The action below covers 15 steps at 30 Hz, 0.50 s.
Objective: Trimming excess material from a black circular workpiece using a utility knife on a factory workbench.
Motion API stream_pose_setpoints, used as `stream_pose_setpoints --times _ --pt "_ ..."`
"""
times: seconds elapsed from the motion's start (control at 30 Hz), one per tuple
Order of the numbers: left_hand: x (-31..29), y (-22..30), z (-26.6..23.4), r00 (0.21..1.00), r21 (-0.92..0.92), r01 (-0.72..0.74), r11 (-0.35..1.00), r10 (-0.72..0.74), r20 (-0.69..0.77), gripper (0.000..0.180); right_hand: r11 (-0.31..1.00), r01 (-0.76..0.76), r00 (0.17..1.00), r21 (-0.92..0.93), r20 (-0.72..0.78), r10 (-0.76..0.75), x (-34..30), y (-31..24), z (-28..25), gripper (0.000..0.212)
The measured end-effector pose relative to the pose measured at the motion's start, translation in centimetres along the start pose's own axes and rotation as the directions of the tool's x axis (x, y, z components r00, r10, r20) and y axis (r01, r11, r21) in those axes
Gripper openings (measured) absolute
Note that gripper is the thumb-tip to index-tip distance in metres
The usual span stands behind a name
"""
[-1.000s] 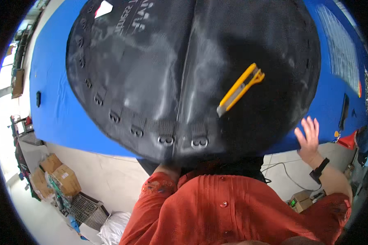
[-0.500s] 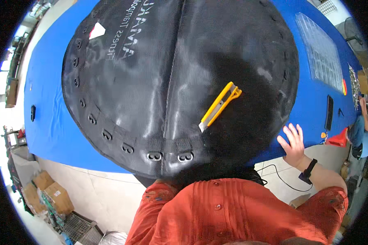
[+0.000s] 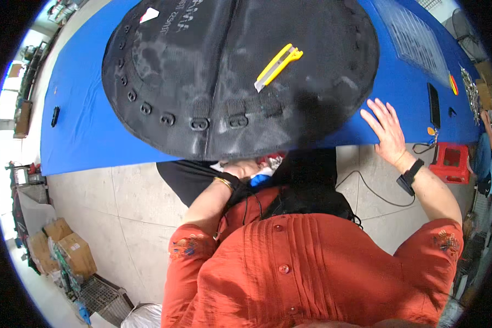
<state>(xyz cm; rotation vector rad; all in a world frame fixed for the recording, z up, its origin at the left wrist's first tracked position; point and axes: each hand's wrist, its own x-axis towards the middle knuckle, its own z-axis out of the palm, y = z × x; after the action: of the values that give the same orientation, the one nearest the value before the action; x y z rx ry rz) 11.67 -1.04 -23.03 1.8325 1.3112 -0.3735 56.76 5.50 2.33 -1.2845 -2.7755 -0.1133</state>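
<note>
A round black trampoline mat (image 3: 169, 60) lies on the blue table, with webbing tabs and black metal rings (image 3: 200, 124) along its near rim. On top of it rests a yellow utility knife (image 3: 277, 68), its blade pointing toward me. My left hand (image 3: 243, 168) is low at my lap, just under the table's near edge, beside a small white, red and blue bundle (image 3: 265, 174); its fingers are partly hidden. Right of the mat, my right hand (image 3: 389, 134) is open at the table's edge, fingers spread and holding nothing.
Clear plastic sheeting (image 3: 413, 41) lies on the blue table (image 3: 76, 126) at the far right. Nearer are a long black object (image 3: 433, 105) and a pile of metal pieces (image 3: 469, 87). A red stool (image 3: 451, 164) and cardboard boxes (image 3: 74, 251) stand on the floor.
The view has tilted nearer to me, so the mat and knife sit higher in it. My left hand, hidden before, now shows at my lap. My right hand stays spread at the table's edge.
</note>
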Motion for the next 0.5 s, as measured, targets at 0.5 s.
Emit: stream_pose_setpoints --times 0.5 --pt "-21.6 1.1 -7.9 0.961 -0.4 -0.08 0.913 -0.036 -0.276 0.044 0.996 -0.086 0.994 -0.031 -0.063 0.084 0.0 -1.8 0.2 0.105"
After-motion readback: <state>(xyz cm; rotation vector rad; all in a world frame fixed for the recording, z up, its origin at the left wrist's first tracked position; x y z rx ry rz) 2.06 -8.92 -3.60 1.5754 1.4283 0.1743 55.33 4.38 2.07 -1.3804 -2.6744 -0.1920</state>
